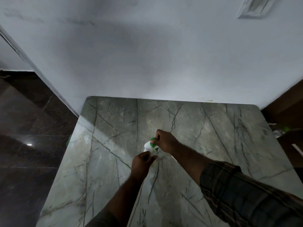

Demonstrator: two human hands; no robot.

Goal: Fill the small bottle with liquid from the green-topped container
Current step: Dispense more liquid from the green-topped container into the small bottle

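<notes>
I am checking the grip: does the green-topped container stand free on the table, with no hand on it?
No, the right hand grips the green-topped container by its green top.

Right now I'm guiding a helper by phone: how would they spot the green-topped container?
Start at the grey veined table against the pale wall. Near its middle two hands meet, and the right hand pinches the container. It alone is white with a green top; the small bottle in the left hand looks clear.

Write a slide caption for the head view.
Right hand grips white green-topped container; left hand holds small clear bottle over grey marble tabletop.
</notes>
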